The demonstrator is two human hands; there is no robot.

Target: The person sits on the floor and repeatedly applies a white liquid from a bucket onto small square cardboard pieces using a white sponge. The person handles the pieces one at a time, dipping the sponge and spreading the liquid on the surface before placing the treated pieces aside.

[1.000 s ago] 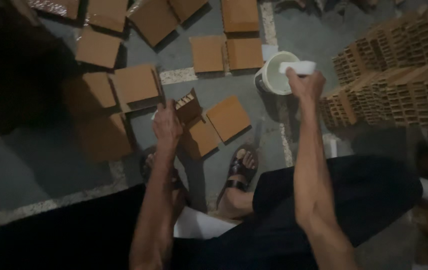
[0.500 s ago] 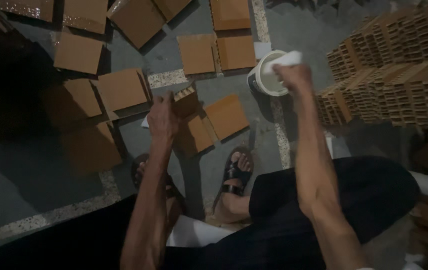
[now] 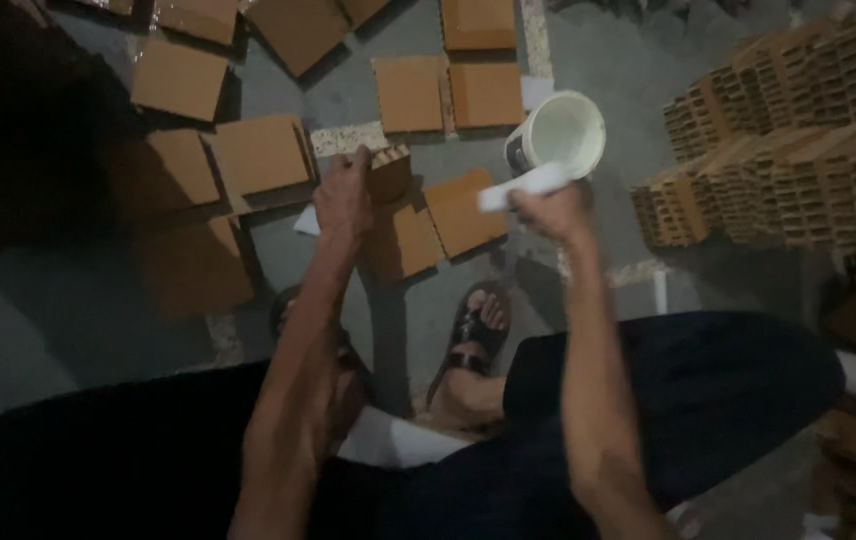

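Head view: the left hand [image 3: 345, 195] has its grip clenched on a small hollow clay block [image 3: 389, 172], held tilted above the floor so one face is exposed. The right hand [image 3: 551, 208] is closed around a white brush-like tool [image 3: 520, 185] — poised beside the white bucket [image 3: 558, 133], within easy reach. Flat tan blocks [image 3: 258, 152] lie spread apart on the floor.

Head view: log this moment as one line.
left hand: holds hollow clay brick | right hand: grips white brush beside white bucket | floor: brown tiles
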